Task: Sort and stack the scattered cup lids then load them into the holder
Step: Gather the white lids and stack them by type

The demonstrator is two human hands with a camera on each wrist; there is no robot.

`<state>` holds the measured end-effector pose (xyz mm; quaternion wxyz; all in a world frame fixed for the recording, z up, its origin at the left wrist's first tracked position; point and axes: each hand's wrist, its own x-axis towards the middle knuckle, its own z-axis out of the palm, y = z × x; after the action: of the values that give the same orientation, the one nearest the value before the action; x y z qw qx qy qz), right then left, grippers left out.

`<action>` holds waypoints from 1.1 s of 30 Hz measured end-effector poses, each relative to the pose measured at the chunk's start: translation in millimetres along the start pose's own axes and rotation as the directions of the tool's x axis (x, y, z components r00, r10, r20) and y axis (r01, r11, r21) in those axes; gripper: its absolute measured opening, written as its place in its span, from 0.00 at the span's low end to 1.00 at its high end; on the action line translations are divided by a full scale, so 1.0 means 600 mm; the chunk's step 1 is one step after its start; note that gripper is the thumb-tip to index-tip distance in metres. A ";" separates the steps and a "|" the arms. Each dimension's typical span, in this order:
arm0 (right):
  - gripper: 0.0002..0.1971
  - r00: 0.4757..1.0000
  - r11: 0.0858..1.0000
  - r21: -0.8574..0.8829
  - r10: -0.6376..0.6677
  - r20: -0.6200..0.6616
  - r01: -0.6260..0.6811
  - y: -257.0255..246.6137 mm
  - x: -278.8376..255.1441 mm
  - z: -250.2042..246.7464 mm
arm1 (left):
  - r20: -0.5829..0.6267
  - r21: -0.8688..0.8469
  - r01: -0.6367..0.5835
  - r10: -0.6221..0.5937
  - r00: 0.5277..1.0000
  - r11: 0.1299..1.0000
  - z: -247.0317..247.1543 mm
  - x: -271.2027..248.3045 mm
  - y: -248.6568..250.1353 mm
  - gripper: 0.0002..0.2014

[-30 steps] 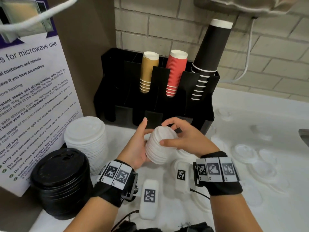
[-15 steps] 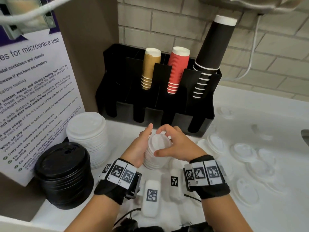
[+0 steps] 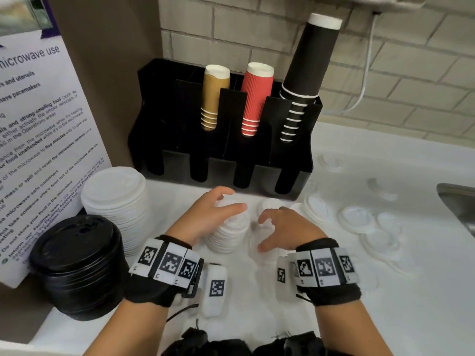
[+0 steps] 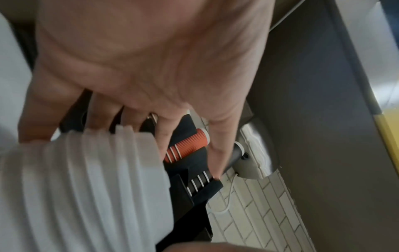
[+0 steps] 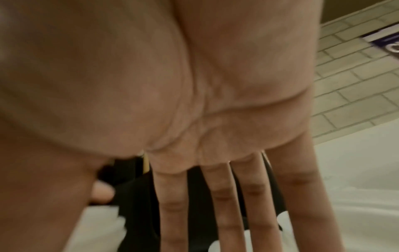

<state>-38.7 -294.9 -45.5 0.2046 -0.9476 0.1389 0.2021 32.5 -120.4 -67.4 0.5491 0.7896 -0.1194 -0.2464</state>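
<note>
On bench, before black slotted plastic holder [image 3: 226,140]: upright stack of small white plastic lids [image 3: 228,232].
Left hand [image 3: 208,217]: clasps stack; nearer.
Right hand [image 3: 282,231]: fingers spread, empty, just right.

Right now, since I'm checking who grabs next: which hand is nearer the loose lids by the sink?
Right. The right hand hovers open just left of the loose lids; the left hand holds the small lid stack, farther away.

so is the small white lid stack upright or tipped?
Upright. The lid stack stands on the counter, its edges in level rings. The left hand holds its top; the right hand is open beside it.
</note>
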 end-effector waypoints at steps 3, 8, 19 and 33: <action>0.35 0.999 0.992 -0.126 0.027 0.035 -0.023 -0.017 0.006 0.014 | 0.047 0.093 -0.064 0.060 0.997 0.994 -0.007 -0.010 -0.003 0.37; 0.32 0.998 0.989 -0.147 0.036 0.047 -0.028 -0.020 0.010 0.021 | 0.082 0.273 -0.099 0.079 0.993 0.957 -0.019 -0.012 -0.014 0.46; 0.17 0.942 0.836 0.449 -0.216 -0.256 0.314 0.001 -0.005 -0.037 | 0.063 0.270 -0.107 0.093 0.994 0.957 -0.025 -0.014 -0.029 0.42; 0.20 0.868 0.859 0.263 -0.328 -0.374 0.438 -0.062 0.018 0.019 | 0.006 0.161 -0.110 0.110 0.994 0.981 -0.011 -0.027 -0.039 0.59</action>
<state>-20.1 -258.9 -47.3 0.3764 -0.9261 0.0087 -0.0248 20.1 -99.4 -83.0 0.4963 0.8240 -0.1817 -0.2042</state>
